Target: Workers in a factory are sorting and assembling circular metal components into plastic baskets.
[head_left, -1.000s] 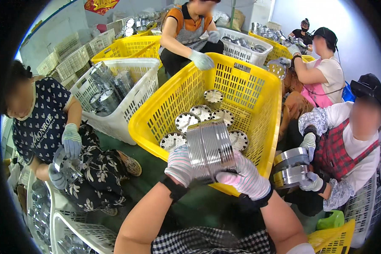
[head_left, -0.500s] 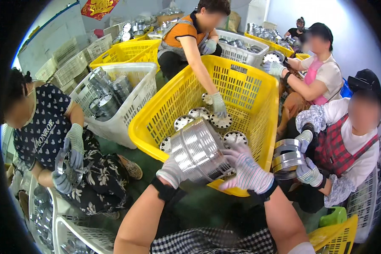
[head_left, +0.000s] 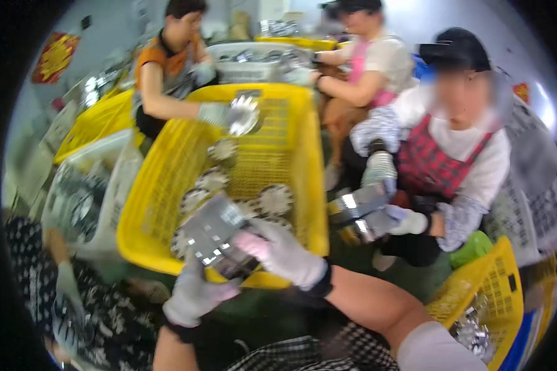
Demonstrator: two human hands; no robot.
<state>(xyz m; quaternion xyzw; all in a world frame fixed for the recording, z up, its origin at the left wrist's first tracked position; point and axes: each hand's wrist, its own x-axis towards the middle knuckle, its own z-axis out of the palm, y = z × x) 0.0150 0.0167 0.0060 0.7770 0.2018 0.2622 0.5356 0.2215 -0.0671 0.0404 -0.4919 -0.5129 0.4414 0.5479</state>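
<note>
A shiny silver cylinder (head_left: 211,227), which looks like stacked metal rings, is tilted between my two hands over the near end of a large yellow plastic basket (head_left: 129,246). My gloved left hand (head_left: 198,292) is closed on its lower left side. On the right side my gloved right hand (head_left: 284,252) grips it, with the fingers wrapped around it. Motion blurs the cylinder's fine detail. Inside the basket lie several round metal discs with toothed rims, such as one disc (head_left: 275,199) just beyond my right hand.
Across the basket, a co-worker's gloved hand (head_left: 213,114) holds a toothed disc (head_left: 244,115). At right, another co-worker holds metal rings (head_left: 360,210). A white crate (head_left: 120,207) of metal parts stands left; a yellow basket (head_left: 504,278) and green stool (head_left: 470,249) are at lower right.
My view has swung right. The cylinder is turned and my right hand has closed around it. The co-worker opposite has lifted a toothed disc out of the basket.
</note>
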